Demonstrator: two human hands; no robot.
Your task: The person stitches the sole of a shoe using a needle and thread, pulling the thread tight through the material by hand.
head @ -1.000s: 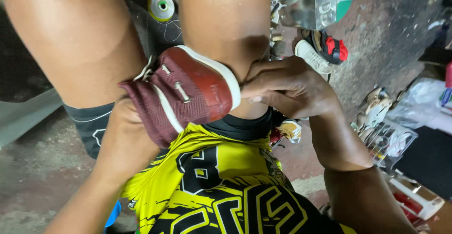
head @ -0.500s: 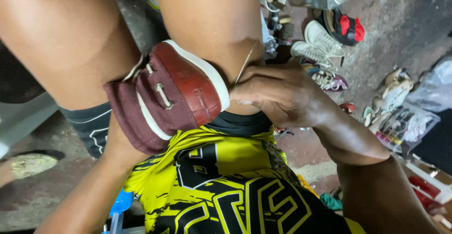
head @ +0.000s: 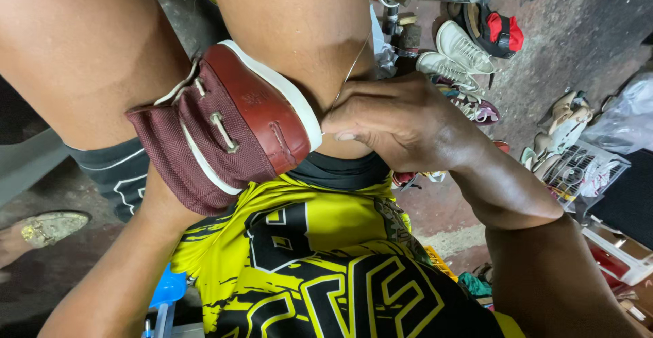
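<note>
A maroon and brown shoe (head: pixel 228 127) with a white sole edge is clamped between my knees, heel toward me. My left hand is hidden behind and under the shoe; only its wrist (head: pixel 160 209) shows, pressed against the shoe's fabric side. My right hand (head: pixel 398 120) is closed at the shoe's sole edge, pinching a thin thread (head: pixel 354 62) that runs up and away from the fingers. My yellow and black jersey (head: pixel 320 263) fills the lower middle.
Several loose shoes lie on the concrete floor at the upper right, among them a white sneaker (head: pixel 462 45) and a black and red shoe (head: pixel 496 28). A white wire basket (head: pixel 578 171) stands at the right. A foot in a worn sandal (head: pixel 47 229) is at the left.
The camera has moved closer and the view has shifted. My right hand has pulled a little away from the sole edge, drawing the thread out taut.
</note>
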